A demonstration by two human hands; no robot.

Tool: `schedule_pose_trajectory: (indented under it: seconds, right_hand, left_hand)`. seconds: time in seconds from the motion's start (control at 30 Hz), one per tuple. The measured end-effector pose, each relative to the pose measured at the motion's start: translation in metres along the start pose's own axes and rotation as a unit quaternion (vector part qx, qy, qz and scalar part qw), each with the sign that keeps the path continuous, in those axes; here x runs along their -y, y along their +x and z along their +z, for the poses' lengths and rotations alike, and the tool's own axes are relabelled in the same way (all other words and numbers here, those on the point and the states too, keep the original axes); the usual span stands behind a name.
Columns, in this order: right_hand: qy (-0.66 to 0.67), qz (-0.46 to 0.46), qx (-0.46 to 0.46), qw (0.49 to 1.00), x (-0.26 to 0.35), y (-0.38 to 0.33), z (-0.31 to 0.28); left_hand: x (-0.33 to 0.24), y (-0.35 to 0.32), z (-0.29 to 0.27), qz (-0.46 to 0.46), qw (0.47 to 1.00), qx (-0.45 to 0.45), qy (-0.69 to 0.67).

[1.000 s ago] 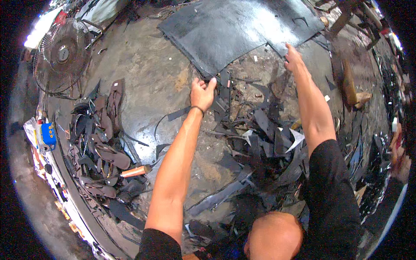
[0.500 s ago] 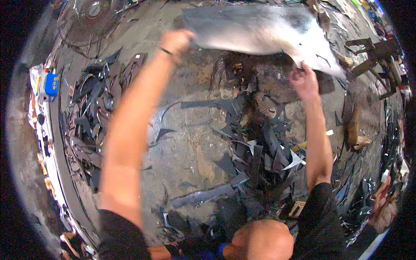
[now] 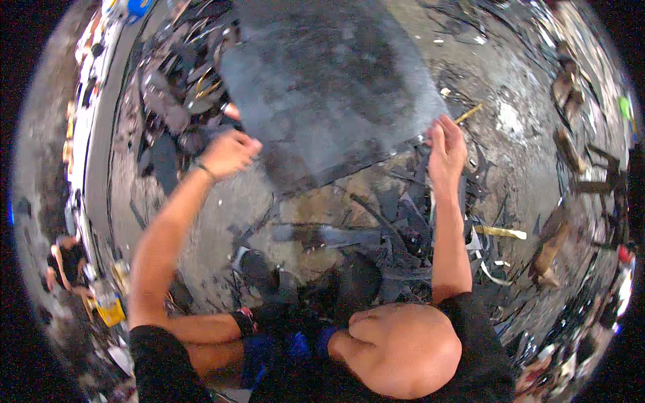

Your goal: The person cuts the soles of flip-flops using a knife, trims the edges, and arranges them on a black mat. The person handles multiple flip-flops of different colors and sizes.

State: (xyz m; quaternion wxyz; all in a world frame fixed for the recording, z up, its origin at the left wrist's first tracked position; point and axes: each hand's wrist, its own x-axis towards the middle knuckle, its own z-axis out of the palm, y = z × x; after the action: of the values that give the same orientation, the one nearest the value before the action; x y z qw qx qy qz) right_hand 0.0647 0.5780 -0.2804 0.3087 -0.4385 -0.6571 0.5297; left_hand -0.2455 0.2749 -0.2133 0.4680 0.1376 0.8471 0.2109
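A large, dark grey, flexible sheet point(image 3: 329, 80) spreads out in front of me, its near edge slanting up from left to right. At its right near corner, my right hand point(image 3: 447, 151) is closed, with the thumb and fingers pinching the edge. My left hand point(image 3: 230, 154) is at the sheet's left edge, its fingers bent and the fingertips against or just beside it. Motion smears those fingers, so whether they grip is unclear. The material of the sheet cannot be made out for certain.
Dark offcuts point(image 3: 403, 221) litter the ground between my arms, and more scraps point(image 3: 161, 101) are heaped on the left. A yellowish strip point(image 3: 500, 232) lies right of my right forearm. A dark stool-like frame point(image 3: 598, 178) stands at far right. My bare knee point(image 3: 410, 349) is close below.
The sheet has swung nearer and now shows its dark face instead of the shiny pale one. Both hands have come down toward me, and the view has shifted to the right.
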Motion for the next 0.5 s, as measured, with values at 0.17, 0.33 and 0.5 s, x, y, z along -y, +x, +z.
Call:
schedule_pose_trajectory:
  seconds: [0.17,0.33,0.5]
  right_hand:
    - [-0.3,-0.265,0.303,0.865,0.02,-0.084,0.041]
    - [-0.465,-0.272,0.424,0.728,-0.005,-0.164,-0.001]
    - [-0.662,-0.153,0.32,0.661,-0.007,-0.134,-0.105]
  left_hand:
    - [0.105,-0.012,0.154,-0.012,0.95,-0.311,-0.009]
    - [0.076,-0.024,0.134,-0.017,0.977,-0.18,-0.112]
    - [0.095,-0.103,0.108,0.004,0.961,-0.049,-0.272]
